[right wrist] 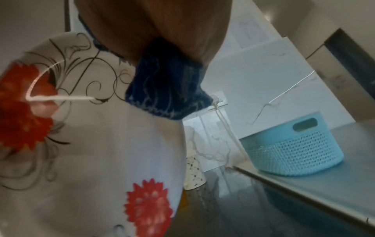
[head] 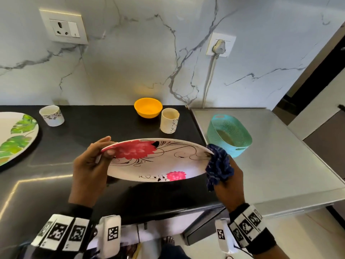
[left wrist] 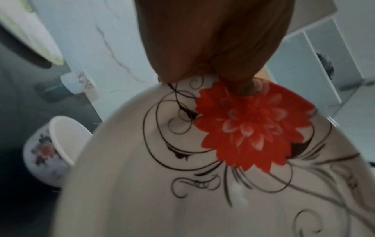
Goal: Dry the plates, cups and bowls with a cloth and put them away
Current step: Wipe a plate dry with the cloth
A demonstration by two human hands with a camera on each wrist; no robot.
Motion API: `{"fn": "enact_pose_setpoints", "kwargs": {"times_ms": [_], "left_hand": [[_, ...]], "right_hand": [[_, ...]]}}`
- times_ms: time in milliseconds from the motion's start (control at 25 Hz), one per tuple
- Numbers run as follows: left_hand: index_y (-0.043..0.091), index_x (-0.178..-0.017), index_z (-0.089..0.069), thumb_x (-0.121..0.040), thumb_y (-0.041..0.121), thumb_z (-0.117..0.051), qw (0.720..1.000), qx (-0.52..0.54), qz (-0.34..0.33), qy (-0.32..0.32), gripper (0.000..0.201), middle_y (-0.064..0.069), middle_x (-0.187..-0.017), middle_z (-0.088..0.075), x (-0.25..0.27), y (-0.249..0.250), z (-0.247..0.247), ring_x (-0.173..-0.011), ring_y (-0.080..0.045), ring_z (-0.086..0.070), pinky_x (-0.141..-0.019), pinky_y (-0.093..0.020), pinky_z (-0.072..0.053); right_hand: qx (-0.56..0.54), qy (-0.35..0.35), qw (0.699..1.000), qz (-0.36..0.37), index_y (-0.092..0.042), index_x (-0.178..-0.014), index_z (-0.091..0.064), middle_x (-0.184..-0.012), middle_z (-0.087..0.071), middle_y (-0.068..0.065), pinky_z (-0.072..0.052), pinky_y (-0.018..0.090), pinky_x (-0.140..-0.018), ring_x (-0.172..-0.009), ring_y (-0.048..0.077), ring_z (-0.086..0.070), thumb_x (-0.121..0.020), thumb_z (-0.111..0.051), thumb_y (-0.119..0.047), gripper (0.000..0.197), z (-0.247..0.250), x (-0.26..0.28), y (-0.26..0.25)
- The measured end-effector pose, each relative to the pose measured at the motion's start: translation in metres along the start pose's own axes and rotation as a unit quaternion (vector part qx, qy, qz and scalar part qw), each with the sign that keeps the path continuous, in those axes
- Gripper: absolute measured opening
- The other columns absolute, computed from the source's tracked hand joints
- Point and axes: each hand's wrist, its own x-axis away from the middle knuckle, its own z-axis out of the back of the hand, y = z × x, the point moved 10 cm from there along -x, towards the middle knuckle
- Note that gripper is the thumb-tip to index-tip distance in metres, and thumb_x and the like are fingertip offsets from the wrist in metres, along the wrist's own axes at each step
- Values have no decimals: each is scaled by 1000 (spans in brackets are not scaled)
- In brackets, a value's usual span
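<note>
Flowered plate (head: 156,161) held tilted above black counter (head: 56,180). Left hand (head: 89,165) pinches its rim at 9 o'clock, thumb on top. Right hand (head: 229,182) clutches bunched blue cloth (head: 218,165) against rim at 3 o'clock. Teal basket (head: 231,135) just beyond.

The leaf plate (head: 15,135) is cut off by the head view's left edge. The cloth (head: 218,169) hides the right hand's (head: 228,184) fingers and grip on the flowered plate (head: 155,165). Both wrist views are blurred.
</note>
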Motion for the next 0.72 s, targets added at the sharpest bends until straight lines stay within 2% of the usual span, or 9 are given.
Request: {"fn": "enact_pose_setpoints", "kwargs": {"times_ms": [40, 80, 160, 240, 280, 360, 440, 560, 720], "left_hand": [[55, -108, -64, -94, 48, -54, 999, -26, 16, -9, 19, 21, -117, -65, 1, -5, 2, -115, -3, -57, -93, -14, -45], [47, -123, -57, -95, 52, -49, 996, -78, 39, -23, 29, 13, -131, -58, 4, -13, 2, -126, -3, -48, -102, -13, -37], [17, -145, -41, -99, 37, -52, 982, -119, 145, -20, 52, -8, -149, -41, 14, -40, 6, -135, -4, -40, -105, -7, -27], [1, -134, -52, -98, 15, -56, 956, -43, 289, -9, 39, -16, -130, -61, 46, -62, 9, -109, -2, -62, -90, -13, -46], [3, -124, -59, -99, 16, -53, 932, 24, 361, -11, 29, -14, -112, -71, 70, -67, 1, -93, -7, -70, -81, -22, -55], [8, -114, -64, -103, 34, -41, 860, 172, 481, 18, 36, -15, -99, -75, 111, -65, -19, -87, -22, -74, -77, -39, -58], [10, -115, -64, -102, 47, -34, 834, 244, 494, 36, 50, -18, -103, -73, 129, -60, -29, -92, -30, -72, -75, -42, -58], [15, -119, -61, -103, 36, -39, 863, 213, 456, 46, 34, -13, -103, -74, 130, -56, -33, -89, -27, -73, -67, -35, -60], [17, -109, -61, -104, 26, -43, 893, 112, 429, 79, 20, -8, -97, -73, 122, -64, -14, -77, -17, -72, -59, -30, -58]], "right_hand": [[10, 9, 1000, 23, -27, -94, -54, -84, -61, -26, -42, 4, -70, -74, -9, -57, -73, -61, -6, 31, 1, 8, -2], [15, 20, 998, 51, -36, -101, -55, -90, -59, -26, -42, 4, -76, -81, -9, -57, -74, -65, -12, 38, 2, 16, -11], [32, 41, 989, 135, -39, -112, -55, -102, -55, -17, -43, 12, -88, -93, 0, -56, -86, -65, -31, 29, 0, 33, -36], [85, 42, 970, 225, -18, -114, -55, -109, -54, -2, -43, 25, -93, -100, 13, -54, -94, -55, -37, 27, -12, 56, -57], [103, 33, 963, 245, -12, -113, -54, -111, -54, 3, -43, 31, -92, -101, 17, -53, -95, -54, -34, 29, -19, 66, -61], [128, 27, 957, 261, -8, -112, -53, -111, -53, 7, -43, 38, -87, -100, 24, -54, -91, -59, -28, 30, -30, 82, -64], [134, 11, 956, 261, -7, -112, -54, -111, -53, 9, -44, 42, -85, -100, 26, -54, -81, -64, -21, 35, -39, 95, -58], [120, -55, 959, 251, -10, -116, -55, -116, -52, 8, -43, 40, -92, -109, 21, -52, -77, -68, -22, 43, -57, 121, -47], [113, -163, 965, 170, -20, -115, -63, -121, -52, 3, -36, 26, -100, -113, 17, -48, -92, -55, -46, 36, -59, 130, -22]]}}
